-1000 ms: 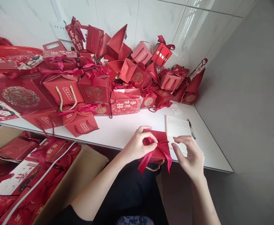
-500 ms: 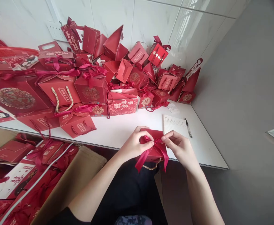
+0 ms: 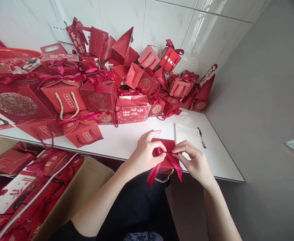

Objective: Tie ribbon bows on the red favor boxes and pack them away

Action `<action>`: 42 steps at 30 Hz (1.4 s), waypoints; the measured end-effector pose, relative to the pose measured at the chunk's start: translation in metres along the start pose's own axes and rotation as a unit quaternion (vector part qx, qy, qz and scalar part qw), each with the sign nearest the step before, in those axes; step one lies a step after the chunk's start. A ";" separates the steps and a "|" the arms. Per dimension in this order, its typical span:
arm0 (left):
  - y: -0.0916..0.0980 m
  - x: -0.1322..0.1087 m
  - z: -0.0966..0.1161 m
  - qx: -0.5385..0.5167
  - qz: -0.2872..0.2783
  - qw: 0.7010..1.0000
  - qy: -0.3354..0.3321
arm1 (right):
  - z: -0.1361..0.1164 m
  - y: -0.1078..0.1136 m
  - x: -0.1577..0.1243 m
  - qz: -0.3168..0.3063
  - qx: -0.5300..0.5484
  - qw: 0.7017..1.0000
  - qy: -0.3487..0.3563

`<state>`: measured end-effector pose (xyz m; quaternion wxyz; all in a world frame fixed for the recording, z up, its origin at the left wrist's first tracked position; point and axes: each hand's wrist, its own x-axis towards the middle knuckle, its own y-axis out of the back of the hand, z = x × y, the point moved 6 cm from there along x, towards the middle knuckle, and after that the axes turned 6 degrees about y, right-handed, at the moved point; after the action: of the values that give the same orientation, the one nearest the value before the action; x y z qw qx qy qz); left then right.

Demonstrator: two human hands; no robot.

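Note:
A red gift box (image 3: pixel 165 144) sits at the front edge of the white table, with a gold cord handle (image 3: pixel 164 179) hanging on the side facing me. On its top is a dark red ribbon (image 3: pixel 154 173) tied in a bow, its two tails draping down the front. My left hand (image 3: pixel 149 150) pinches the bow's left loop between thumb and forefinger. From the other side, my right hand (image 3: pixel 191 159) pinches the right loop. The fingers partly cover the bow and the box top.
Many red gift boxes (image 3: pixel 133 112) are heaped along the wall on the white table (image 3: pixel 219 154). A notebook (image 3: pixel 183 132) and a pen (image 3: pixel 201 137) lie beyond my right hand. At lower left stands a cardboard carton (image 3: pixel 86 174) of more red boxes, crossed by a white cable (image 3: pixel 40 190).
Both hands have shifted slightly at the bow, the left a little higher with its fingers straighter. The ribbon tails have moved slightly to the right.

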<state>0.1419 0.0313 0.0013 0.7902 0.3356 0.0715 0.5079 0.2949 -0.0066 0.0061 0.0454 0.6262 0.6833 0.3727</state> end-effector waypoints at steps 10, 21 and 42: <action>0.013 -0.008 -0.006 0.033 0.160 0.983 0.088 | -0.009 -0.002 0.004 0.038 -0.069 0.990 0.119; 0.002 -0.010 -0.012 -0.023 0.116 0.983 0.138 | 0.003 0.010 -0.008 0.076 -0.075 0.984 -0.144; 0.001 -0.005 -0.015 -0.042 0.116 0.978 0.168 | -0.006 -0.006 0.002 0.054 -0.012 0.985 -0.164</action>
<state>0.1319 0.0340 -0.0106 0.7158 0.2176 0.1424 0.6480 0.2862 -0.0073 0.0073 0.1445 0.7143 0.6271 0.2749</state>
